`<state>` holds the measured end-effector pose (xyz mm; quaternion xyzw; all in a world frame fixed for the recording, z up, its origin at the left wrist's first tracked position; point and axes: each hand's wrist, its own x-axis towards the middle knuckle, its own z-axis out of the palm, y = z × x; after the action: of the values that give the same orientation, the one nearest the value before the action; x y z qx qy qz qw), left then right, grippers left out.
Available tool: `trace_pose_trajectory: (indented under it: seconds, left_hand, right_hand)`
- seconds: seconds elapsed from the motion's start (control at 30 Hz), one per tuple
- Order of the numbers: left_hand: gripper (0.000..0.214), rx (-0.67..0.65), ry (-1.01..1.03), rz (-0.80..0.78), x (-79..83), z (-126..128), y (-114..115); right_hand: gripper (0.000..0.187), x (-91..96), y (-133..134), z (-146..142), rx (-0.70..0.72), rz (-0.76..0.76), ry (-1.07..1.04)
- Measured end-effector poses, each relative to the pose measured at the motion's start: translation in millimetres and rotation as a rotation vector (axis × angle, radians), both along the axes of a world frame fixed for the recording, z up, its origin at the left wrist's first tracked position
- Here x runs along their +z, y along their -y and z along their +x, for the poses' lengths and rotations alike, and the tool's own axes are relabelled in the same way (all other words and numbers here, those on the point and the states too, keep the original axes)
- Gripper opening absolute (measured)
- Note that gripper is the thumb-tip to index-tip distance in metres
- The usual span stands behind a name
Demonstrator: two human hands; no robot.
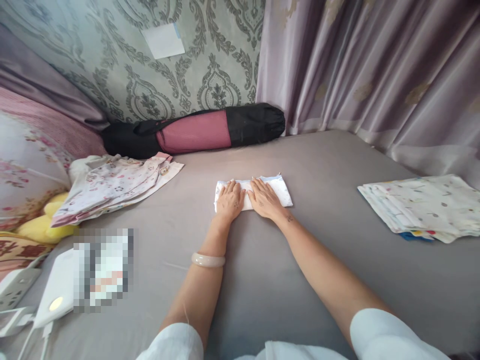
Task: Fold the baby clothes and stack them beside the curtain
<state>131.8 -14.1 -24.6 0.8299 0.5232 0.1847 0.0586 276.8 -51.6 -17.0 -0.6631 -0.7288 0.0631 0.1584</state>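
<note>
A small white cloth [279, 191], folded into a flat rectangle, lies on the grey sheet [300, 280] in front of me. My left hand [230, 200] rests palm down on its left part, fingers stretched forward. Beside it my right hand [264, 199] lies flat across the middle, with the thumbs close together. Neither hand grips the cloth; both lie on top of it. The right end of the cloth shows past my right hand, and much of its middle is hidden under my palms. A pale bangle [208, 260] circles my left wrist.
Folded patterned cloths [423, 205] are stacked at the right. Floral clothing [123, 182] lies at the left by a yellow plush [48, 222]. A pink and black long bag [195, 132] lies along the wall. A white power bank [62, 280] with cables and a power strip [17, 287] sit near left.
</note>
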Motion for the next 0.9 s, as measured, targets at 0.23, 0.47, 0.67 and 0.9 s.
trace_pose_trajectory:
  seconds: [0.23, 0.47, 0.67, 0.9]
  left_hand:
    - [0.046, 0.064, -0.098, 0.069, 6.4, 3, 3]
    - [0.055, 0.05, -0.214, -0.038, 5.3, 4, 7]
    - [0.055, 0.056, -0.212, -0.04, 6.7, 4, 7]
    - [0.048, 0.047, -0.165, -0.013, 6.6, 3, 5]
  right_hand:
    - [0.06, 6.2, 0, 12, -0.108, 0.015, 0.029]
    - [0.062, 0.4, 0, 12, -0.123, -0.063, 0.065]
    - [0.062, -0.5, -1, 13, -0.123, -0.055, 0.068]
    - [0.061, 0.5, -1, 14, -0.115, -0.044, 0.068]
